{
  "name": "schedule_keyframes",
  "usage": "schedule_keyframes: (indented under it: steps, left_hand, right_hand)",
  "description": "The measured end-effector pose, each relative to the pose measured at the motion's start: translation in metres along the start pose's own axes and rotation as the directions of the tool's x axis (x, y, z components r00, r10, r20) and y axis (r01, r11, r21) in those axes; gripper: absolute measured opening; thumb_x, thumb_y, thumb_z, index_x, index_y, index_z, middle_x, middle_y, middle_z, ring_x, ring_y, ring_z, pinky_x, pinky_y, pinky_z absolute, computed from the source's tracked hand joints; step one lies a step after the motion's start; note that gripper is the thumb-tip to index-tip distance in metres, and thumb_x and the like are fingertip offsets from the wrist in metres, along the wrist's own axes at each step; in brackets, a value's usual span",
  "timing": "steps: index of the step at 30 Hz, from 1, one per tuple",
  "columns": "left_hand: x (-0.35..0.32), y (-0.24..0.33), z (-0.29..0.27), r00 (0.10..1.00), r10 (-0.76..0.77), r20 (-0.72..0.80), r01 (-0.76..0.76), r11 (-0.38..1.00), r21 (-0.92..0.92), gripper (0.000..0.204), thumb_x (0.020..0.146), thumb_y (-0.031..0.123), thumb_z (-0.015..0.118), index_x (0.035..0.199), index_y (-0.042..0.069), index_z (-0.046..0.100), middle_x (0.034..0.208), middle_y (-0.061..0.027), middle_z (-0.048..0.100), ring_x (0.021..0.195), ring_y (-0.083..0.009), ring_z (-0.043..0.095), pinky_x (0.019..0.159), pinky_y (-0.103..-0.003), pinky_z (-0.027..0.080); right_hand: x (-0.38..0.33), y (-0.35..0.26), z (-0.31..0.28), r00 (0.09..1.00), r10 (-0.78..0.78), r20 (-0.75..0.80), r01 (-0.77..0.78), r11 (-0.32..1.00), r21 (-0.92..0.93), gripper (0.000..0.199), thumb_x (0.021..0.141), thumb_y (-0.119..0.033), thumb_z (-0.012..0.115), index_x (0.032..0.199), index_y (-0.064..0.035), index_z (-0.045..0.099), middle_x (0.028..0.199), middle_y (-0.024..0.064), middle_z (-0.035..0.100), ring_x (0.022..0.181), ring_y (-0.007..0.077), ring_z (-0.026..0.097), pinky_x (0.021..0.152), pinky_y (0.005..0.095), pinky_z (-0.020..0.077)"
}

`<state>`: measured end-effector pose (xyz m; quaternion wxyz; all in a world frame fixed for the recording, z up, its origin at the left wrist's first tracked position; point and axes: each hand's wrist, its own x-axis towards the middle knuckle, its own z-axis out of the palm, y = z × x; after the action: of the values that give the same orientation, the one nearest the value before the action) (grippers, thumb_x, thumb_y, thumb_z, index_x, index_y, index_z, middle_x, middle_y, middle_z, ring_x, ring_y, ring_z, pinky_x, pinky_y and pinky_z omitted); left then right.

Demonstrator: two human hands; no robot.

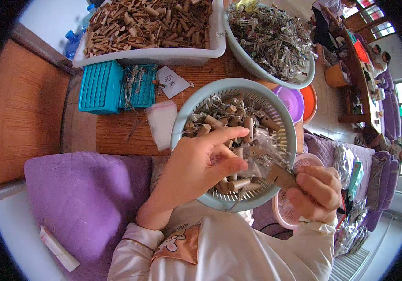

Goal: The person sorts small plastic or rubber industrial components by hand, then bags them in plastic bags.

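Note:
My right hand (318, 192) is closed on a flat brown card-like piece (283, 177), at the right rim of a grey-green plastic basket (187, 108). Clear plastic film (262, 154) lies between that piece and my left hand; whether it is joined to the piece I cannot tell. My left hand (196, 159) hovers over the basket, thumb and index finger spread apart, gripping nothing that I can see. The index fingertip is close to a brown cardboard tube (249, 127). Inside the basket are several such tubes, tangled with shiny clear wrapping.
A white tub (163, 55) of brown pieces stands at the back, beside a large bowl (304, 80) of wrapped items. Teal racks (100, 89) and clear bags (162, 122) lie on the table's left. A pink basket (283, 210) sits low right. People (383, 58) are farther off.

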<state>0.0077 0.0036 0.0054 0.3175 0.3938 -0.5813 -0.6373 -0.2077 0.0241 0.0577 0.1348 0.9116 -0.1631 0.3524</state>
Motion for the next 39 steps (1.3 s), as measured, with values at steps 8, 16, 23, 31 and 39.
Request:
schedule_keyframes:
  steps: [8,16,23,31,39]
  left_hand:
    - [-0.002,0.002,0.003,0.996,-0.031,0.081,0.048,0.976,-0.211,0.044,0.071,0.017,0.066,0.108,0.000,0.051,0.079,-0.0075,0.062,0.073,-0.0086,0.057,0.062,-0.021,0.046]
    - [0.000,-0.002,0.008,0.973,-0.028,0.229,0.105,0.938,-0.331,0.042,0.069,0.009,0.066,0.106,-0.004,0.051,0.094,-0.0097,0.059,0.084,-0.0120,0.056,0.072,-0.024,0.046]
    - [0.003,0.001,0.017,0.992,0.123,0.011,-0.122,0.991,-0.062,0.039,0.069,0.007,0.066,0.104,-0.003,0.053,0.095,-0.0098,0.059,0.086,-0.0134,0.056,0.073,-0.025,0.045]
    - [0.002,-0.004,0.024,0.989,0.126,-0.081,-0.128,0.992,-0.017,0.038,0.070,0.018,0.065,0.103,0.004,0.055,0.088,-0.0109,0.062,0.079,-0.0167,0.061,0.068,-0.026,0.046]
    - [0.005,-0.011,0.021,1.000,0.000,-0.005,-0.002,0.913,-0.408,0.041,0.073,0.014,0.064,0.109,0.001,0.050,0.090,-0.0122,0.060,0.083,-0.0140,0.057,0.070,-0.024,0.046]
  right_hand:
    - [0.003,-0.001,-0.011,0.838,0.519,0.167,-0.544,0.774,0.325,0.016,0.061,-0.006,0.063,0.076,-0.0045,0.059,0.075,0.0100,0.056,0.061,0.0192,0.058,0.050,0.0245,0.0474]
    - [-0.010,0.011,-0.003,0.798,0.515,0.314,-0.597,0.597,0.537,0.017,0.077,-0.015,0.057,0.087,-0.0016,0.056,0.081,0.0110,0.058,0.073,0.0219,0.058,0.064,0.0294,0.0462]
    - [0.001,-0.001,-0.005,0.354,0.834,0.424,-0.904,0.189,0.384,0.017,0.076,-0.010,0.054,0.087,0.0023,0.054,0.080,0.0104,0.056,0.073,0.0172,0.055,0.065,0.0253,0.0426]
    - [0.007,0.002,-0.003,0.262,0.829,0.494,-0.939,0.100,0.330,0.016,0.073,-0.001,0.053,0.089,0.0014,0.055,0.081,0.0100,0.056,0.073,0.0179,0.055,0.064,0.0261,0.0442]
    - [0.008,0.003,-0.004,0.749,0.647,0.142,-0.663,0.734,0.149,0.026,0.064,0.000,0.064,0.088,-0.0014,0.056,0.085,0.0133,0.056,0.075,0.0217,0.057,0.064,0.0278,0.0465]
